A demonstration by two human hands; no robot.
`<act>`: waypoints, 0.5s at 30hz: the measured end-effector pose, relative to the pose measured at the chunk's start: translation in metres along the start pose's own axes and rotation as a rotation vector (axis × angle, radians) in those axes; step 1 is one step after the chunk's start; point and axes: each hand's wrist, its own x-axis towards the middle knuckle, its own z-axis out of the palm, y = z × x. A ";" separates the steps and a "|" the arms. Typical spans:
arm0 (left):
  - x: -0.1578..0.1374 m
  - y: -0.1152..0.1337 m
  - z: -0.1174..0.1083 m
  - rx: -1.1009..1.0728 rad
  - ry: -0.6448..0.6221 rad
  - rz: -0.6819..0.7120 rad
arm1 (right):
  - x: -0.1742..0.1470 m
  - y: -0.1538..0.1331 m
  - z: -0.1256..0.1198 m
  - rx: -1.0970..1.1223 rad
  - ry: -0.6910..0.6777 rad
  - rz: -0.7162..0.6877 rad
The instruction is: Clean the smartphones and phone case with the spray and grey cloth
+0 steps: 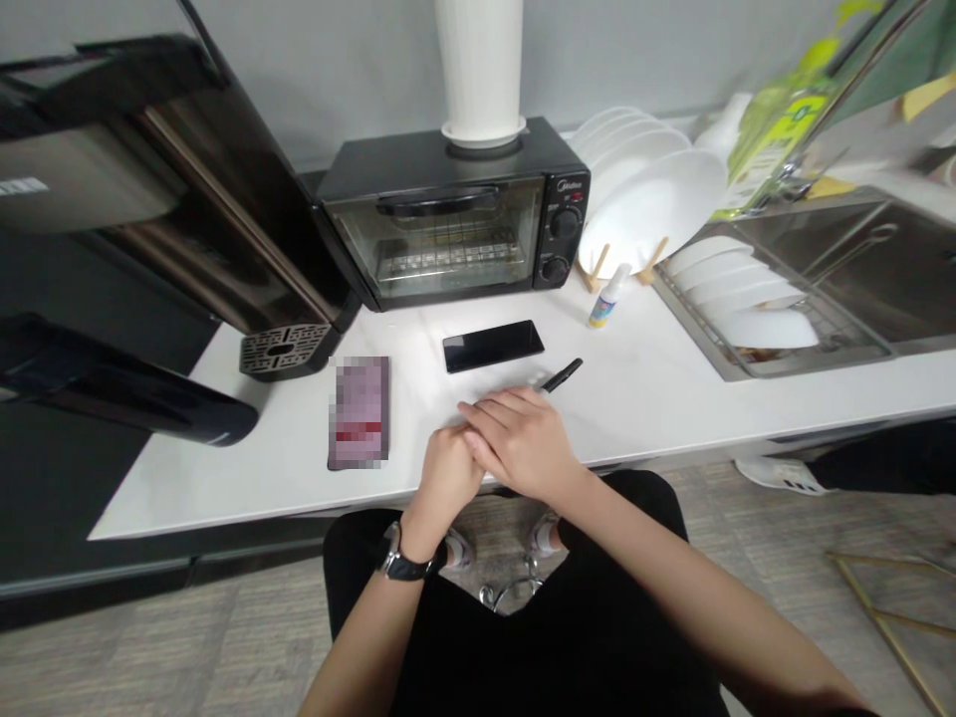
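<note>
Two bare hands rest together at the counter's front edge: the right hand (527, 438) lies over the left hand (449, 466), its fingers laid across the back of it. They seem simply parked there, with the edge as a support; whether anything is hidden beneath the palms cannot be told. A black-strapped wristwatch (409, 568) circles the left wrist.

Just beyond the right hand's fingers lies a slim black pen-like object (564, 374), set aslant, probably within easy reach. To the left, a flat purple rectangular item with a red band (359, 413) lies alone, its cover blurred out. Further in, a glossy black rectangular phone (493, 346) lies flat, likely for steadiness.

Behind it, a small white spray bottle with a blue-and-yellow label (606, 299) stands upright near white oval plates (649, 194), propped on edge in a wooden rack, presumably to keep them dry and separate. A black toaster oven (448, 244) bears a tall white ribbed vessel (482, 70), perhaps to save space.

All this stands on a smooth white counter (642, 398), which meets a steel sink (896, 239) at right. Wood-look grey flooring (186, 637) spreads below; a plain grey wall (373, 60) closes the back.
</note>
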 end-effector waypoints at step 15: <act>0.003 0.002 0.001 -0.008 0.005 -0.035 | 0.009 -0.007 0.002 -0.023 0.035 0.138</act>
